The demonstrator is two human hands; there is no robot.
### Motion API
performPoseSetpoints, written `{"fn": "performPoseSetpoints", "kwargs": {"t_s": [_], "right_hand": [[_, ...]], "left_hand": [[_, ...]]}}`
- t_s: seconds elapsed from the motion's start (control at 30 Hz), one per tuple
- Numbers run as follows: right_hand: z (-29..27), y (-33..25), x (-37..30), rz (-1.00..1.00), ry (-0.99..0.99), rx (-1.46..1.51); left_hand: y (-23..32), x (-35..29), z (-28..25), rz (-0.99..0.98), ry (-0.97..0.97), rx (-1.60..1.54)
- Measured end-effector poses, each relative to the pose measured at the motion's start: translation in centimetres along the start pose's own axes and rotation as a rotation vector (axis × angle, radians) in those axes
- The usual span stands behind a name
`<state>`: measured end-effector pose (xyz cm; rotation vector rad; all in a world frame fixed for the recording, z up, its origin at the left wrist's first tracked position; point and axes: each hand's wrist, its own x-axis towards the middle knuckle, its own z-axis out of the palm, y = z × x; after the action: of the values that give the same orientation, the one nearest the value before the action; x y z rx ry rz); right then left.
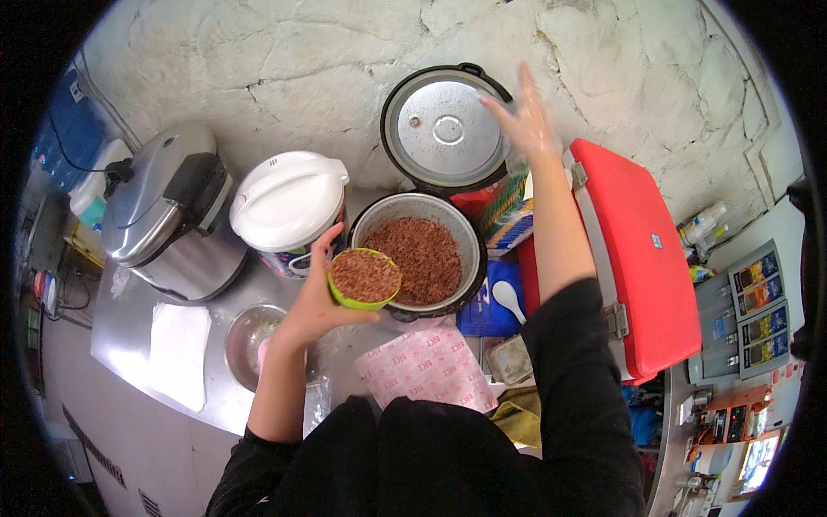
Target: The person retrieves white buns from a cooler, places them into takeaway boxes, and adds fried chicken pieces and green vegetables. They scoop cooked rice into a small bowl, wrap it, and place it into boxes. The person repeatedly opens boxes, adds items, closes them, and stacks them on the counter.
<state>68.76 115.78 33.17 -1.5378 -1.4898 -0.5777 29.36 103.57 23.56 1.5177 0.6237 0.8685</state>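
My left hand (pixel 314 297) grips a small green bowl (pixel 345 302) heaped with reddish-brown cooked rice (pixel 365 274). It is tilted slightly beside the near left rim of an open rice cooker (pixel 479 258). More of the same rice (pixel 413 254) lies in the cooker's pot. The cooker's round lid (pixel 448 129) stands raised at the back against the wall. My right hand (pixel 530 125), apparently in a clear plastic glove, is stretched out beside the lid's right edge. Its fingers are spread and hold nothing; whether they touch the lid I cannot tell.
Left of the cooker stand a white-lidded container (pixel 289 202) and a large steel cooker (pixel 177 215). A metal bowl (pixel 241 345) and white paper (pixel 181 353) are nearer me. Pink printed wrapping paper (pixel 426 366) lies in front. A white spoon (pixel 508 299) and red cooler box (pixel 637 258) are rightward.
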Motion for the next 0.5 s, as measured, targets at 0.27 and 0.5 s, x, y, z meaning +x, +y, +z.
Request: {"fn": "performPoseSetpoints", "kwargs": {"t_s": [0.27,0.5], "right_hand": [[-4.6,-5.0,-12.6,-0.281,-0.075,0.115],[-11.8,-13.1,-30.8,-0.208,-0.294,0.369]], "left_hand": [[2.3,-9.3,-1.0,-0.059,0.179,-0.041],[0.0,-12.1,4.9,-0.052,0.199,-0.013]]}}
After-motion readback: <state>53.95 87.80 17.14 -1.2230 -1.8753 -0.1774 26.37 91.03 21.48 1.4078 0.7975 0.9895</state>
